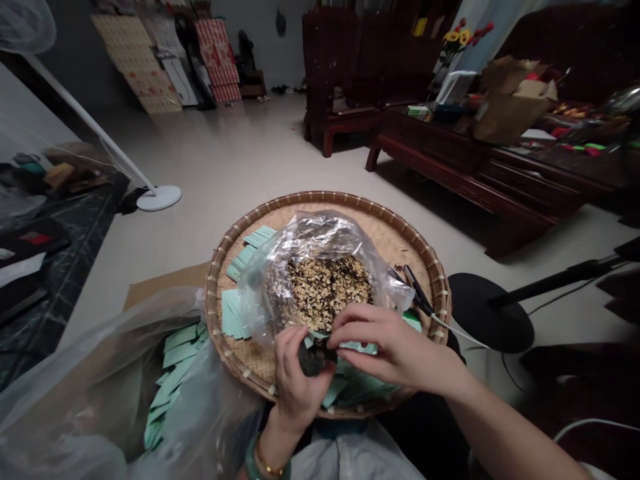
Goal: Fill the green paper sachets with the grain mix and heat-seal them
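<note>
A round woven bamboo tray (pixel 230 250) rests in front of me, over my lap. On it stands an open clear plastic bag (pixel 327 227) of chopped, tan-and-dark dried material (pixel 330 287). At the tray's near side my left hand (pixel 297 380) is closed around a small dark pouch (pixel 313 358), its mouth facing up. My right hand (pixel 377 340) has its fingers bent in a pinch at the pouch's right edge; what lies between the fingertips is too small to make out. Flat pale-green packets (pixel 345 387) lie under my hands, and more green packets (pixel 234 313) fan out along the tray's left side.
A large clear bag (pixel 210 400) with green packets stands left of the tray. A black-handled tool with a white cord (pixel 420 293) lies at the tray's right. Around are a white fan base (pixel 159 198), a black round stand base (pixel 493 312) and a wooden table (pixel 450 160).
</note>
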`<state>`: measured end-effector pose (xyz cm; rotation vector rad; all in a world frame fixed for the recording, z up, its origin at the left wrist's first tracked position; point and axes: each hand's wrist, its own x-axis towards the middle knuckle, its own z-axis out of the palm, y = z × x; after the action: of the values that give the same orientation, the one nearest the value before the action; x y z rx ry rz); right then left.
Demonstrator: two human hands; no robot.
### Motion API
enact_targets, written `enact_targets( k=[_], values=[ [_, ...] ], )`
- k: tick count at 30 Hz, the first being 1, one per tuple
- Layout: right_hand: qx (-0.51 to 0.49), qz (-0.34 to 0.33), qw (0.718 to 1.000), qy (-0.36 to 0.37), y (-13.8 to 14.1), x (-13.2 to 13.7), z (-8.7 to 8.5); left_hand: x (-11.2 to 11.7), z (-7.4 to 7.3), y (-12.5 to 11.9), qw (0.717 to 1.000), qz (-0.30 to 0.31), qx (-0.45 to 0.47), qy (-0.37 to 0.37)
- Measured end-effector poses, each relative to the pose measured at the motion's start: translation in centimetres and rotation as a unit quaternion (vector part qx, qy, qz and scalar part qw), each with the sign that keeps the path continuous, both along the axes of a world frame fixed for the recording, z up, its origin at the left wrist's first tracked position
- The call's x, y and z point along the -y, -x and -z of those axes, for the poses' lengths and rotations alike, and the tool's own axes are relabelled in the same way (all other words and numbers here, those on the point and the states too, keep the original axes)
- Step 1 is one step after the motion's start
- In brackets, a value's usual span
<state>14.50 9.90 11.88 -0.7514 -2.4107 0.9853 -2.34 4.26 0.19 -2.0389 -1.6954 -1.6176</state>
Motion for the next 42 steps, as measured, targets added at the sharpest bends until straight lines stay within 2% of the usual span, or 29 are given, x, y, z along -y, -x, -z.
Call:
enact_targets(
  k=[2, 4, 9, 11, 14, 16, 21, 26, 32, 35, 38, 42],
  values=[
    [0.006, -0.011, 1.0, 0.005, -0.1, 0.2, 0.2, 0.0, 0.0, 0.0, 1.0, 0.006, -0.006, -0.002],
    [-0.004, 0.007, 1.0, 0.012, -0.2, -0.1, 0.6, -0.1, -0.1, 0.0, 1.0, 0.004, -0.007, 0.004],
    [-0.02, 0.152, 0.988, 0.001, 0.2, -3.8, 3.3, -0.4, -0.2, -0.2, 1.0, -0.012, -0.004, 0.023],
    [0.005, 0.18, 0.983, -0.028, 1.0, -5.8, 4.8, -0.4, -0.2, -0.2, 1.0, -0.015, -0.004, 0.024],
    [0.053, 0.15, 0.983, -0.088, 2.6, -8.4, 6.6, -0.4, -0.1, -0.2, 0.999, -0.016, -0.003, 0.031],
    [0.089, 0.138, 0.979, -0.124, 3.9, -9.6, 7.0, -0.4, -0.2, -0.2, 0.999, -0.017, -0.003, 0.036],
    [0.18, 0.138, 0.962, -0.151, 6.0, -11.2, 6.5, -0.7, -0.3, -0.1, 0.999, -0.017, -0.004, 0.034],
    [0.2, 0.12, 0.962, -0.139, 6.1, -11.6, 6.0, -1.0, -0.2, -0.1, 0.999, -0.012, -0.005, 0.032],
    [0.243, 0.134, 0.952, -0.134, 6.2, -11.7, 6.4, -1.0, -0.3, -0.2, 0.999, -0.01, 0.0, 0.037],
    [0.216, 0.147, 0.958, -0.116, 6.2, -11.6, 6.6, -1.0, -0.3, -0.1, 0.999, -0.008, -0.001, 0.039],
    [0.147, 0.155, 0.973, -0.093, 5.7, -11.3, 6.8, -1.1, -0.2, 0.0, 0.999, -0.007, 0.001, 0.04],
    [0.052, 0.173, 0.983, -0.03, 4.1, -10.6, 6.1, -1.3, -0.4, -0.1, 0.998, -0.015, 0.005, 0.056]
  ],
)
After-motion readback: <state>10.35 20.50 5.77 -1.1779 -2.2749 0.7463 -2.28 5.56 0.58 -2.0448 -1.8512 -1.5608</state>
